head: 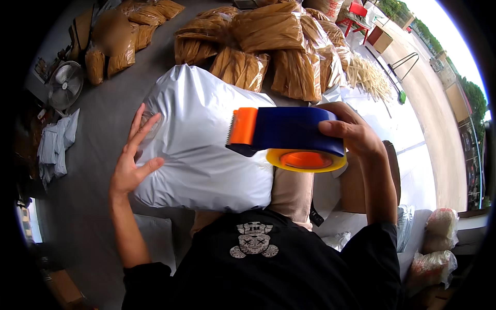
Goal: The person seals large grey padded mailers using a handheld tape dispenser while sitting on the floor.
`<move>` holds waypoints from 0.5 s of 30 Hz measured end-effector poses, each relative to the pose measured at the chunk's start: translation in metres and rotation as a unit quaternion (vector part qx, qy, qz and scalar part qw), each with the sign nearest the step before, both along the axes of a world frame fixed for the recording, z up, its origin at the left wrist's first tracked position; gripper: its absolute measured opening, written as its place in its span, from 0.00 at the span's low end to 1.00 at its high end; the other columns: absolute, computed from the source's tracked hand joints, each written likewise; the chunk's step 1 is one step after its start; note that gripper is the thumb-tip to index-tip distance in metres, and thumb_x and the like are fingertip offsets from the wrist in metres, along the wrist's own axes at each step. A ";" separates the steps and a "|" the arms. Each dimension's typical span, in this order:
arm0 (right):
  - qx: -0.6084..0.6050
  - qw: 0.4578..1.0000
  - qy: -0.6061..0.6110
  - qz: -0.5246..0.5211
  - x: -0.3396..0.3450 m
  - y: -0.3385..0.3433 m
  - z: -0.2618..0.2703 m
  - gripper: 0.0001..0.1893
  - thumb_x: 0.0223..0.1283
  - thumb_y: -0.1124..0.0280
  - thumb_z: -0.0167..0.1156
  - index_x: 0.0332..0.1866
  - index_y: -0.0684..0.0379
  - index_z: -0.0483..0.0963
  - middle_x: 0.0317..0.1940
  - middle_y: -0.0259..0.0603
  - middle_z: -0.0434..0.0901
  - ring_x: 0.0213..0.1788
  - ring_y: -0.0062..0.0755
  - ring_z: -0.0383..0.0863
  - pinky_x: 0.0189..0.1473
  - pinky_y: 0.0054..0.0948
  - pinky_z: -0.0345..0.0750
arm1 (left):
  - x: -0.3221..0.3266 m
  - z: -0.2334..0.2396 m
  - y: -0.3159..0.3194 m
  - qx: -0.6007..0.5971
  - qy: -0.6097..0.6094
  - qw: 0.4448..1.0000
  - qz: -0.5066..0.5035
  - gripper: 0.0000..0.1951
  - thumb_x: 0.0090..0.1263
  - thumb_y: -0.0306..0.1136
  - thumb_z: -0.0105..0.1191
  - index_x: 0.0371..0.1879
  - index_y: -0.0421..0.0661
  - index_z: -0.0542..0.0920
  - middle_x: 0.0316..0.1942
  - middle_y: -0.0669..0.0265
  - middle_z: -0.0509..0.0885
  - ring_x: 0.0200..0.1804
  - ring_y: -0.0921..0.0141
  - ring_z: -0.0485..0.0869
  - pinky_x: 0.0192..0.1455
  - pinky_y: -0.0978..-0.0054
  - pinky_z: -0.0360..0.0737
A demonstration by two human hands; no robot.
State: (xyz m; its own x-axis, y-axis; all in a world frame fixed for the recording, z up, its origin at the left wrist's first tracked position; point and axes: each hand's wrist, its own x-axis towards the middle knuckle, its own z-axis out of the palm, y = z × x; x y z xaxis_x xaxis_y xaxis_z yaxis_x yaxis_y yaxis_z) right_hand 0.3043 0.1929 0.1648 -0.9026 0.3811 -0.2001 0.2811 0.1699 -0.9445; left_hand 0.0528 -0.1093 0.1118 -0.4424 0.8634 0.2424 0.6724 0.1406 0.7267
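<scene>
A stuffed silver-grey plastic mailing bag (205, 155) sits before me, over my lap. My left hand (137, 151) lies against its left side with fingers spread, and a shiny clear patch, perhaps packing tape, shows by the fingertips. In my right hand (350, 130) is a blue tape dispenser (290, 126), raised over the bag's right part. Its orange head (245, 126) has a toothed metal blade facing left. Below the blue body hangs a yellow-rimmed roll of tape (273, 159) with an orange hub. The bag's right edge is partly hidden by the dispenser.
Clear-wrapped brown bundles (267, 29) are piled ahead. A floor fan (65, 85) and grey plastic bags (58, 139) are at left. At right are a cardboard box (352, 186), pale strips (368, 77), a red chair (355, 19) and white sacks (432, 267).
</scene>
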 end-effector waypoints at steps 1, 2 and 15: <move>-0.013 0.999 -0.024 -0.023 0.027 0.016 -0.005 0.32 0.42 0.56 0.62 0.51 0.70 0.68 0.42 0.51 0.75 0.46 0.35 0.74 0.51 0.28 0.68 | -0.003 -0.001 -0.005 0.009 -0.005 1.000 -0.002 0.35 0.47 0.34 0.59 0.60 0.51 0.66 0.69 0.58 0.49 0.69 0.59 0.50 0.66 0.66 0.51; 0.041 0.997 -0.060 0.013 0.044 0.028 -0.002 0.28 0.42 0.57 0.62 0.46 0.69 0.72 0.38 0.48 0.77 0.41 0.33 0.76 0.48 0.27 0.71 | -0.006 -0.006 -0.005 0.017 -0.011 1.000 -0.006 0.35 0.47 0.34 0.59 0.60 0.52 0.66 0.69 0.58 0.49 0.70 0.59 0.50 0.67 0.66 0.51; 0.451 0.845 -0.178 0.226 -0.015 -0.018 -0.003 0.22 0.49 0.54 0.57 0.23 0.69 0.75 0.17 0.53 0.75 0.24 0.45 0.78 0.30 0.33 0.74 | 0.120 -0.033 0.089 -0.139 0.329 0.933 -0.046 0.23 0.60 0.34 0.48 0.56 0.42 0.68 0.62 0.60 0.63 0.68 0.59 0.53 0.68 0.51 0.42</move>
State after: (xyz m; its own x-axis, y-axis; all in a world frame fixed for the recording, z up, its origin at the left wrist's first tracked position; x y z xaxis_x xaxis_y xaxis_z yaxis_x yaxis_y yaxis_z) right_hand 0.2892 0.1750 0.1620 -0.9407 0.1559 -0.3014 0.2338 0.9415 -0.2426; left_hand 0.1729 -0.0206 0.0786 -0.1985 0.9603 0.1959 0.9784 0.1824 0.0971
